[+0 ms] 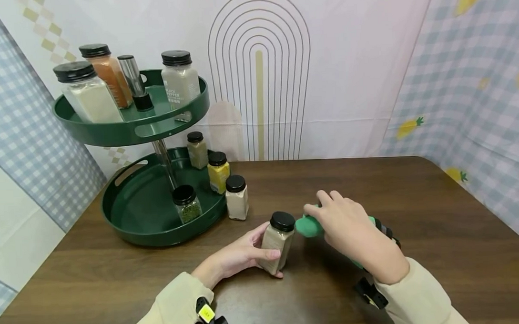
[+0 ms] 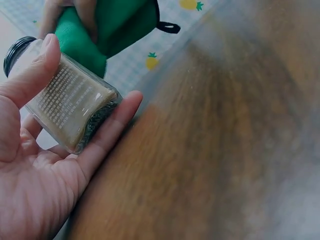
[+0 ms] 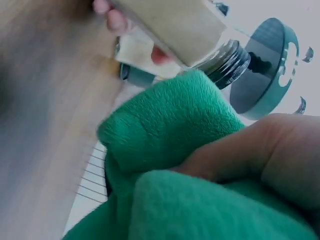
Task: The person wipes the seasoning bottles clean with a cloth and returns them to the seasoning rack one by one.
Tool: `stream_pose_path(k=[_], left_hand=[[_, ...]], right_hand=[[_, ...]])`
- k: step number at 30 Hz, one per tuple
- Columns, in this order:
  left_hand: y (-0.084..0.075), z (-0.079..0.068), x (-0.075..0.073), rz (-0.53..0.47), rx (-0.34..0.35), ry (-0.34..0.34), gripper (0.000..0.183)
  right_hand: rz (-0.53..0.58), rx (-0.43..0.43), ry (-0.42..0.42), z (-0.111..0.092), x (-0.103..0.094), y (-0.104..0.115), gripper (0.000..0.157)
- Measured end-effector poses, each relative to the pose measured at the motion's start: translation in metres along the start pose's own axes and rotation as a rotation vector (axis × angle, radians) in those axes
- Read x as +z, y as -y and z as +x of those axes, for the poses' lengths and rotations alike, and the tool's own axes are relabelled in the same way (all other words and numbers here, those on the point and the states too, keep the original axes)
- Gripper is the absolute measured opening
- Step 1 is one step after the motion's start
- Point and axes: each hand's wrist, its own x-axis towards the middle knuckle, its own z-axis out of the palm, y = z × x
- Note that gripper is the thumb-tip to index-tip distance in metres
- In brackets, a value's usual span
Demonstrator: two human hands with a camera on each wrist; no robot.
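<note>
Gripping a square glass spice jar (image 1: 272, 245) in the left hand (image 1: 241, 253), with thumb across one face, and holding it clear of the brown wood-grain table (image 1: 436, 198). Keeping the black lid (image 1: 283, 221) uppermost, leaning slightly to the right. Clutching a green cloth (image 1: 309, 226) in the right hand (image 1: 345, 225), bunched under bent fingers, right next to that lid; touching or not, hard to tell. Now farther back: standing on the table just beside the green lower tray (image 1: 132, 204), a jar of whitish powder (image 1: 237, 204). At that tray's right edge, a yellow-labelled jar (image 1: 218, 175); inside, a jar of green herbs (image 1: 189, 211) and, at the rear, a beige-filled jar (image 1: 197, 153). Up on the upper tray (image 1: 108, 134), a big cream-filled jar (image 1: 92, 101), an orange-filled jar (image 1: 112, 79), a silver-and-black cylinder (image 1: 131, 76) and a black pepper jar (image 1: 180, 86). Hanging behind everything, an arch-patterned white cloth (image 1: 346, 73).
</note>
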Motion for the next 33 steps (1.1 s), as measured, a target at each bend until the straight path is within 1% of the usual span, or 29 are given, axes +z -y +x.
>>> stream_pose_path(k=[2, 4, 5, 7, 10, 12, 13, 19, 22, 25, 27, 29, 31, 33], left_hand=[[0.001, 0.001, -0.001, -0.008, 0.003, -0.003, 0.073], [0.002, 0.0, -0.001, -0.018, 0.004, -0.003, 0.074], [0.003, 0.0, -0.001, -0.025, 0.004, -0.003, 0.074], [0.003, 0.0, -0.001, -0.029, 0.003, -0.002, 0.073], [0.002, 0.0, 0.0, -0.036, -0.004, 0.001, 0.072], [0.001, 0.001, -0.001, -0.037, -0.004, 0.003, 0.07], [0.001, 0.001, -0.001, -0.035, -0.005, -0.001, 0.07], [0.0, 0.0, 0.001, -0.019, -0.008, -0.009, 0.073], [0.0, 0.0, 0.001, -0.024, -0.006, -0.004, 0.073], [0.001, 0.0, 0.0, -0.041, 0.001, -0.002, 0.071], [0.001, -0.001, -0.001, -0.053, 0.008, 0.002, 0.07], [0.001, -0.001, -0.002, -0.061, 0.014, 0.008, 0.069], [0.002, -0.001, -0.003, -0.064, 0.016, 0.016, 0.069], [0.002, -0.001, -0.003, -0.065, 0.014, 0.017, 0.068]], right_hand=[[0.021, 0.03, -0.045, 0.001, -0.001, -0.002, 0.045], [0.083, 0.045, -0.117, 0.002, -0.003, -0.002, 0.049], [0.121, 0.037, -0.154, 0.001, -0.004, -0.002, 0.05], [0.186, -0.016, -0.2, 0.0, -0.008, -0.001, 0.051], [0.239, -0.122, -0.218, -0.001, -0.01, 0.003, 0.051], [0.229, -0.159, -0.208, 0.0, -0.01, 0.006, 0.051], [0.211, -0.16, -0.206, 0.0, -0.01, 0.007, 0.05], [0.07, -0.092, -0.189, 0.001, -0.002, 0.003, 0.045], [0.018, -0.048, -0.168, 0.001, 0.001, 0.0, 0.043], [-0.011, 0.003, -0.164, 0.001, -0.001, -0.003, 0.041], [0.003, 0.023, -0.185, 0.0, -0.005, -0.005, 0.042], [0.055, 0.017, -0.222, 0.001, -0.008, -0.004, 0.044], [0.105, -0.021, -0.251, 0.001, -0.01, -0.002, 0.047], [0.132, -0.059, -0.263, 0.003, -0.008, 0.003, 0.047]])
